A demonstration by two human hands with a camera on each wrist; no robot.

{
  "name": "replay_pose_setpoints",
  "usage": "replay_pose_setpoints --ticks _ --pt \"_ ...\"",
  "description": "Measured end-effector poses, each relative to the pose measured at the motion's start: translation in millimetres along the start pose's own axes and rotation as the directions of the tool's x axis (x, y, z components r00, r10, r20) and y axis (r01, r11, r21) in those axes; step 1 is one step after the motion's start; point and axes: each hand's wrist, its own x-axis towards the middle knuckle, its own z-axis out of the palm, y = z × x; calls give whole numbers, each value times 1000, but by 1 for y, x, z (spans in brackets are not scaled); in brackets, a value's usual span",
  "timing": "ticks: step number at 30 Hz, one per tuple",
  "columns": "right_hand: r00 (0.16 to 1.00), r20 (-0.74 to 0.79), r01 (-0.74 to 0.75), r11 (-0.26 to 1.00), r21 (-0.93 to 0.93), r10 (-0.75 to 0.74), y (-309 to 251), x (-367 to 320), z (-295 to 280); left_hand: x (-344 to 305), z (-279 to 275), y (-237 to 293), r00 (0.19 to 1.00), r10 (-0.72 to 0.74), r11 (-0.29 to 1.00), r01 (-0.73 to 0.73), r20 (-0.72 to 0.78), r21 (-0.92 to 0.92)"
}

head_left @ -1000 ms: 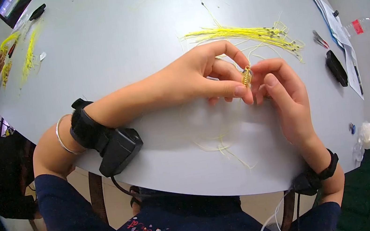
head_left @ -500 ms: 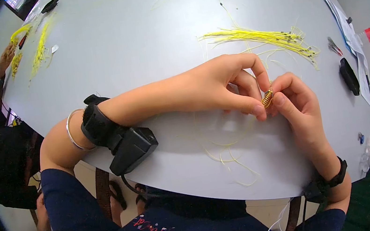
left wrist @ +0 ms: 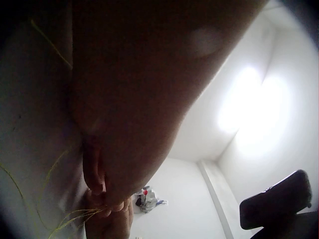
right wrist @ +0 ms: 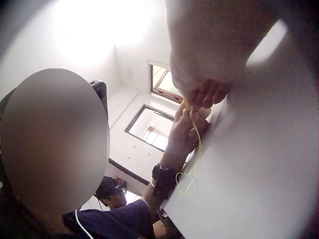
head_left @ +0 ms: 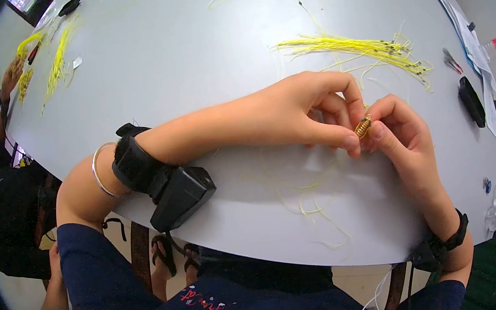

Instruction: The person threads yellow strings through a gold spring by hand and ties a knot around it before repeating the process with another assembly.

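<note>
Head view: the coil (head_left: 363, 127), upright a second ago, now slants from lower left to upper right just above the table (head_left: 183, 56), so it looks mid-twist. Left hand (head_left: 301, 106) and right hand (head_left: 407, 139) pinch it with curled fingers. Left wrist view: the coil is hidden. Right wrist view: a wire (right wrist: 199, 144) dangles from the fingertips.

The small coil (head_left: 363, 127) looks like golden metal with a ribbed shine. The table (head_left: 183, 56) is smooth, matt grey. The loose wires (head_left: 360, 47) wear yellow plastic. A bangle (head_left: 96, 173) gleams silvery metal; the sleeve (head_left: 100, 277) is soft dark blue cloth.
</note>
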Motion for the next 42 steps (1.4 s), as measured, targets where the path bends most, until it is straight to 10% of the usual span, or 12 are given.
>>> replay_pose_setpoints --ticks 17,21,27,29,31,33,37,42 --pt "999 -38 -2 1000 8 3 1 -1 1 0 4 1 1000 -25 1000 25 -11 -12" --pt "923 -288 231 965 -123 -257 -11 -9 -8 0 5 2 1000 -28 999 28 4 19" --pt "919 -271 111 846 -522 -288 -76 -111 -52 1 12 2 994 -26 978 48 -110 202" --pt "782 -315 313 776 -548 -538 -73 -145 -65 2 13 4 995 9 968 16 -98 251" --pt "774 -608 -263 783 -564 -178 -84 -220 -64 5 17 6 988 -1 961 43 -154 274" --pt "828 -558 -419 724 -548 57 -80 -251 -60 9 18 3 987 42 955 5 -153 295" --pt "570 -699 -761 598 -251 432 -41 -275 -61 11 21 0 988 43 936 11 -146 351" --pt "272 -787 -931 359 -69 554 111 -345 -152 11 22 1 990 31 932 22 -138 361"
